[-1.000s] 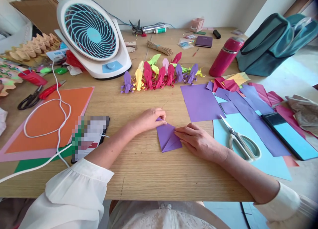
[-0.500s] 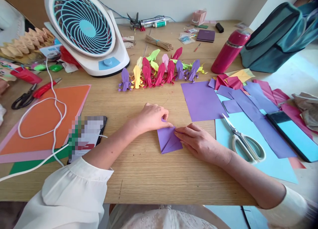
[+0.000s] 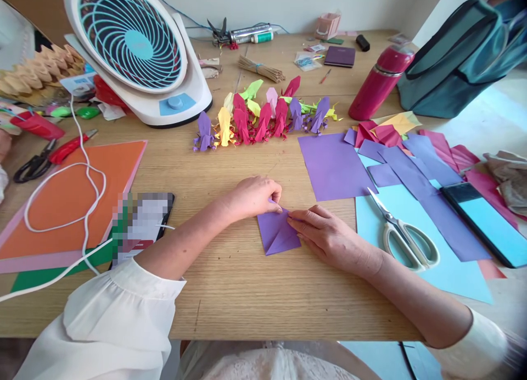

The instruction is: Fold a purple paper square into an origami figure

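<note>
Since one second ago, the left hand has shifted slightly rightward along the upper edge of the folded purple paper, so it is nearer to the right hand. At far left, an orange sheet lies on the desk. Next comes a phone, near the left forearm. The left hand has curled fingers and pinches the paper's upper edge. This paper lies on the desk, between both hands. The right hand lays its fingers on the paper's right side; whether it also pinches, I cannot tell. Farther right, scissors lie on a light blue sheet.
</note>
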Action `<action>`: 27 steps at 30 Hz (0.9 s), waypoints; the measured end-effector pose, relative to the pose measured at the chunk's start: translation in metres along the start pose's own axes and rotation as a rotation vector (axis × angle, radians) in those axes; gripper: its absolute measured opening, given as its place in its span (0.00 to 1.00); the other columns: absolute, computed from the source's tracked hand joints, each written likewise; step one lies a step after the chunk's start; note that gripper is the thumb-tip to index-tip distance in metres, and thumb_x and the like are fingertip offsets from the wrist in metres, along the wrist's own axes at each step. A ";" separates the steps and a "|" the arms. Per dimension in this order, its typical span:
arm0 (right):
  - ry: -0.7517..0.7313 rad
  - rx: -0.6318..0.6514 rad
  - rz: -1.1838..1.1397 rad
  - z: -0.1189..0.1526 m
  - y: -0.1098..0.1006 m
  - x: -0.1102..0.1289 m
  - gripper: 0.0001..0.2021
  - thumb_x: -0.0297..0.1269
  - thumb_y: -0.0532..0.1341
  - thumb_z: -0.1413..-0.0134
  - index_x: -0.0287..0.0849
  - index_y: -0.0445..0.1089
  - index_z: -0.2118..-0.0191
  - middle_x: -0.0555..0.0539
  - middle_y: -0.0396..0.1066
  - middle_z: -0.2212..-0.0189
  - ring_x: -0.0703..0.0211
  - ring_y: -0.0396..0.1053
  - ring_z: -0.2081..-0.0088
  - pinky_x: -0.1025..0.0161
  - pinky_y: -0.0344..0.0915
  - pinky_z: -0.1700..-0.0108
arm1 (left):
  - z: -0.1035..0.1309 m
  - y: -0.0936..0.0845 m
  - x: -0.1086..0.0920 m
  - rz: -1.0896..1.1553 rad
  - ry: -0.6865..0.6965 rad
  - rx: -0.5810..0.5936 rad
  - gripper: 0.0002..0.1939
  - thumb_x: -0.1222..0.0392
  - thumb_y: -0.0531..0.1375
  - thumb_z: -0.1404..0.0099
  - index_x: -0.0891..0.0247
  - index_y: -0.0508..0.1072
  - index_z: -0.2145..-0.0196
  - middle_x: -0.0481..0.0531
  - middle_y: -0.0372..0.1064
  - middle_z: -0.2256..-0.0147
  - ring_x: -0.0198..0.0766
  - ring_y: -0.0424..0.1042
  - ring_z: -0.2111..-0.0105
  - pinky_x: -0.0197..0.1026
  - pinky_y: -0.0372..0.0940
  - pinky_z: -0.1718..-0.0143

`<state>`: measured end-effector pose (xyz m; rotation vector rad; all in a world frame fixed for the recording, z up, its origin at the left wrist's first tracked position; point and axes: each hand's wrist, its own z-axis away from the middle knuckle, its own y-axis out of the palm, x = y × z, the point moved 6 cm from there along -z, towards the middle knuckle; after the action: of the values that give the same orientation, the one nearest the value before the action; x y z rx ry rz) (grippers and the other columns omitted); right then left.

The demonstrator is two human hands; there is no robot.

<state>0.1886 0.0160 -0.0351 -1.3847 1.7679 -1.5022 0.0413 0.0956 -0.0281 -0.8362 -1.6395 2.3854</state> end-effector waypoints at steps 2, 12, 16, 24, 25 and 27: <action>-0.002 0.008 0.011 0.000 0.000 0.001 0.15 0.26 0.51 0.33 0.33 0.72 0.48 0.35 0.72 0.49 0.50 0.67 0.57 0.52 0.72 0.55 | 0.001 -0.002 0.000 0.004 -0.011 -0.005 0.06 0.58 0.68 0.41 0.60 0.76 0.72 0.47 0.76 0.68 0.39 0.73 0.65 0.38 0.56 0.68; -0.016 0.044 0.062 0.002 0.007 0.001 0.16 0.24 0.51 0.34 0.32 0.71 0.47 0.33 0.70 0.47 0.49 0.66 0.54 0.51 0.71 0.52 | 0.009 -0.010 -0.005 -0.093 -0.050 -0.040 0.03 0.64 0.65 0.40 0.60 0.76 0.71 0.49 0.76 0.66 0.40 0.72 0.66 0.39 0.55 0.70; -0.018 0.039 0.105 0.001 0.007 0.002 0.15 0.25 0.51 0.34 0.31 0.72 0.49 0.33 0.70 0.48 0.49 0.66 0.55 0.52 0.72 0.55 | 0.014 -0.012 -0.009 -0.135 -0.059 -0.087 0.02 0.64 0.65 0.40 0.60 0.76 0.71 0.49 0.76 0.67 0.39 0.72 0.68 0.39 0.55 0.71; -0.018 0.087 0.139 0.002 0.011 0.002 0.16 0.25 0.50 0.33 0.32 0.70 0.47 0.34 0.70 0.46 0.48 0.67 0.52 0.51 0.71 0.54 | 0.032 -0.017 -0.013 0.030 -0.111 -0.290 0.04 0.64 0.65 0.40 0.60 0.76 0.72 0.47 0.76 0.67 0.38 0.72 0.68 0.38 0.58 0.68; -0.018 0.090 0.139 0.002 0.011 0.002 0.16 0.25 0.50 0.33 0.32 0.70 0.47 0.34 0.70 0.46 0.48 0.67 0.51 0.50 0.70 0.53 | 0.034 -0.018 -0.012 0.083 -0.130 -0.312 0.03 0.63 0.66 0.40 0.60 0.77 0.71 0.47 0.76 0.68 0.37 0.72 0.68 0.38 0.59 0.68; -0.017 0.092 0.136 0.002 0.011 0.002 0.17 0.24 0.50 0.34 0.32 0.69 0.46 0.34 0.70 0.46 0.48 0.68 0.51 0.50 0.70 0.53 | 0.037 -0.020 -0.011 0.192 -0.154 -0.374 0.03 0.62 0.68 0.41 0.59 0.77 0.68 0.45 0.75 0.71 0.35 0.71 0.71 0.37 0.59 0.69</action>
<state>0.1846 0.0125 -0.0453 -1.2043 1.7227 -1.4758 0.0273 0.0688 0.0035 -0.9219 -2.2065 2.3497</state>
